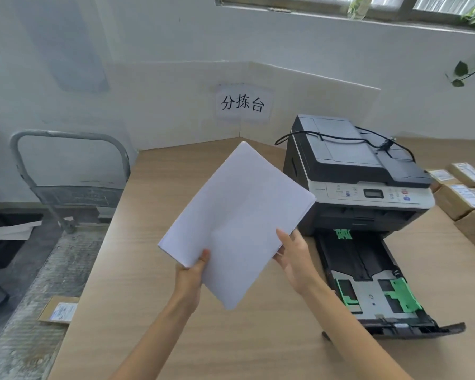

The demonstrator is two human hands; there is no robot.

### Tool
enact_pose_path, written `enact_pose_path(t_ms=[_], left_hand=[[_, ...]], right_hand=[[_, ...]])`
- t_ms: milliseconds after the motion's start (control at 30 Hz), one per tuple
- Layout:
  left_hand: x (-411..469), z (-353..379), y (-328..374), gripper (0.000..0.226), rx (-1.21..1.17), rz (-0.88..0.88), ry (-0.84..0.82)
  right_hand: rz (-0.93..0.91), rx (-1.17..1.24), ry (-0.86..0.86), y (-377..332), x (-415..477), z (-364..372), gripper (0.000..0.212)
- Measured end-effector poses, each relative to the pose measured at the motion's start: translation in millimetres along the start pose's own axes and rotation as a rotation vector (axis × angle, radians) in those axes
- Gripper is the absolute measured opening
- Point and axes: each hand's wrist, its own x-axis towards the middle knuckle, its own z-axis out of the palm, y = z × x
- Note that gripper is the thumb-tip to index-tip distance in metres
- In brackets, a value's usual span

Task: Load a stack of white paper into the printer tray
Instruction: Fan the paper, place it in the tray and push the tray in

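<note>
Paper stack [239, 215] held in the air over the table [154, 311], left of the pulled-out printer tray [368, 286].

Left hand [192, 278] grasps the stack's near-left edge: thumb on top, remaining fingers hidden underneath. Right hand [294, 259] at the stack's near-right edge: thumb lies on the top sheet, palm against the edge, fingers go behind the paper, so full closure cannot be told. Stack is tilted, its far corner raised toward the wall, clear of the tabletop. Tray is open and holds no paper; green guides [401, 294] visible at near and far ends. Printer [354, 171] sits at far right, a black cable [340, 138] draped over its lid. Cardboard boxes [461, 198] lie right of the printer. Hand truck [69, 182] stands off the table, far left.
</note>
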Motion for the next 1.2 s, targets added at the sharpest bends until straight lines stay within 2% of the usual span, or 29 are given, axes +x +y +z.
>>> enact_pose_path(t_ms=[33, 133, 200, 267, 400, 433, 500, 533, 600, 667, 733, 800, 1000, 1133, 1200], left_hand=[[-5.2, 8.0, -3.6, 0.024, -0.011, -0.003, 0.017], [-14.3, 17.5, -5.4, 0.022, 0.044, 0.003, -0.026], [-9.8, 9.1, 3.3, 0.027, 0.109, -0.02, -0.183], [2.4, -9.7, 20.2, 0.042, 0.111, -0.085, -0.425], [27.6, -39.2, 64.3, 0.073, -0.071, -0.374, -0.837], [32.5, -39.5, 71.5, 0.073, -0.006, -0.419, -0.911], [38.9, -27.7, 75.0, 0.051, 0.324, -0.404, -0.963], [40.4, -17.6, 74.2, 0.041, 0.445, -0.375, -0.93], [40.5, 3.6, 66.9, 0.037, 0.444, -0.32, -0.785], [37.7, 21.0, 52.3, 0.026, 0.33, -0.218, -0.55], [34.8, 34.3, 35.0, 0.006, 0.405, -0.038, -0.306], [29.5, 43.5, 15.6, 0.021, 0.483, 0.094, -0.169], [24.2, 56.0, -35.0, 0.046, 0.475, 0.236, -0.085], [27.0, 55.2, -64.1, 0.051, 0.474, 0.134, -0.03], [29.3, 50.7, -80.0, 0.047, 0.474, 0.066, -0.018]], right_hand=[[-0.052, -0.012, 0.1, -2.2, 2.9, 5.9, 0.02], [-0.158, -0.121, 0.253, -11.5, 9.2, 7.4, 0.03], [-0.178, -0.145, 0.234, -18.8, 8.6, -2.0, 0.037], [-0.184, -0.142, 0.189, -25.2, 9.0, -17.3, 0.041], [-0.16, -0.102, 0.08, -36.4, 9.5, -40.8, 0.039], [-0.163, -0.108, 0.049, -38.5, 9.4, -43.4, 0.038], [-0.166, -0.154, -0.016, -42.5, 7.4, -44.5, 0.037], [-0.164, -0.183, -0.047, -43.6, 6.0, -43.5, 0.038], [-0.174, -0.23, -0.087, -41.9, 2.9, -40.6, 0.038], [-0.207, -0.265, -0.071, -37.4, 1.3, -39.0, 0.038], [-0.232, -0.252, -0.036, -32.0, 0.6, -39.9, 0.032], [-0.225, -0.207, -0.023, -26.7, -0.6, -39.5, 0.026], [-0.172, -0.235, 0.042, -2.2, 4.3, -38.7, 0.03], [-0.119, -0.246, 0.154, 14.2, 15.8, -50.9, 0.028], [-0.088, -0.283, 0.179, 22.7, 20.8, -59.8, 0.032]])
